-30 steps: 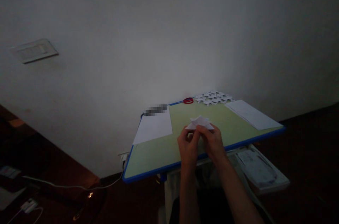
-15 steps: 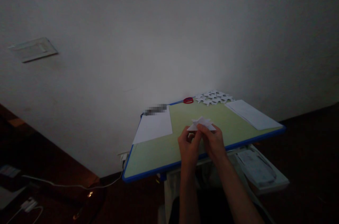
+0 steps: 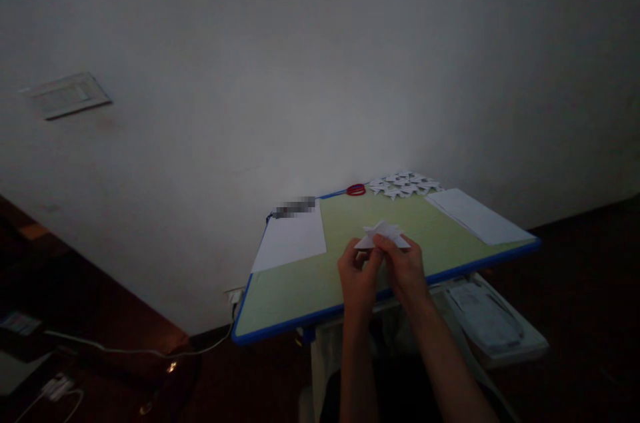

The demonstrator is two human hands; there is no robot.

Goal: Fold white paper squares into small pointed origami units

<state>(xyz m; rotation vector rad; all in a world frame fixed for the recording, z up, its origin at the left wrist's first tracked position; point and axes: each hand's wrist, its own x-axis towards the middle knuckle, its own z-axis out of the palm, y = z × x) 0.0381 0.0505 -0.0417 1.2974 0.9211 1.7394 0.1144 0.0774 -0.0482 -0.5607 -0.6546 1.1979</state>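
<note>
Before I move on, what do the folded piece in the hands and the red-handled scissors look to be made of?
Folded piece: thin matte white paper, judging by its crisp points and flat creased faces.
Scissors: the red loops look like smooth plastic, going by their even color, though the dim picture leaves that open; I can't make out the blades' material.

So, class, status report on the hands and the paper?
Left hand and right hand both on folded white paper, above table. Nothing seen between hands and paper. Red-handled scissors at far edge.
</note>
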